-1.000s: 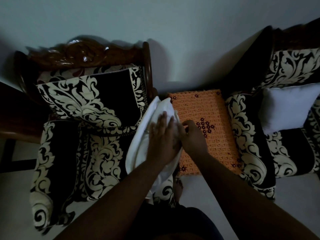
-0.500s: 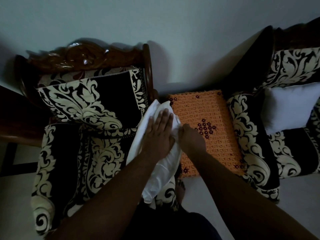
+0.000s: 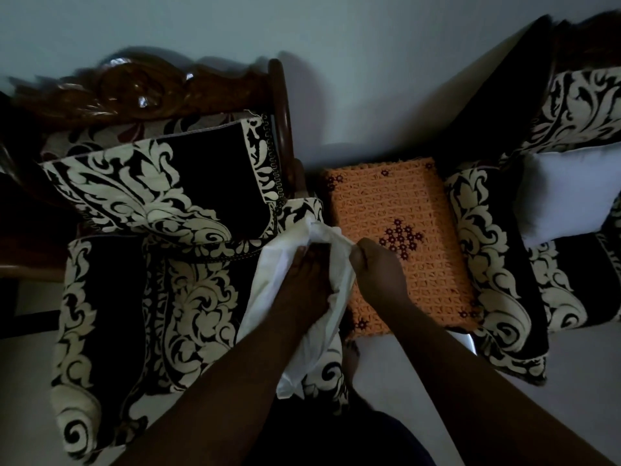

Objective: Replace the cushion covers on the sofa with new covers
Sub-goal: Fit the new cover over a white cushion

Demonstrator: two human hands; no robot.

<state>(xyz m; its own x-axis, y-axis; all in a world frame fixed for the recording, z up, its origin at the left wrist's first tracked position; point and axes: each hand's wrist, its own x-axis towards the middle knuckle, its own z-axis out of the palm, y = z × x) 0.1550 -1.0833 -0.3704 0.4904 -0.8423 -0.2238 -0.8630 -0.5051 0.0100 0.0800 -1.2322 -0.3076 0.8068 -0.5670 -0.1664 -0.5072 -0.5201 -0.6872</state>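
Observation:
A white cushion cover [image 3: 268, 284] lies over the right arm of the black-and-cream patterned armchair [image 3: 141, 297]. My left hand [image 3: 305, 284] reaches into the cover's opening, fingers curled round the cloth. My right hand [image 3: 376, 267] pinches the cover's right edge and pulls it sideways. A black-and-cream patterned cushion [image 3: 161, 186] leans against the armchair's back. A bare white cushion [image 3: 568, 190] rests on the sofa [image 3: 497, 264] at the right.
An orange crocheted cloth with dark flower motifs [image 3: 396, 243] covers a small table between the armchair and the sofa. A carved wooden chair back [image 3: 141, 92] stands against the pale wall. Light floor shows at the bottom left and right.
My left hand, earlier flat on top of the white cover, has slid inside it. My right hand now pulls the edge apart. The cover's top has bunched lower.

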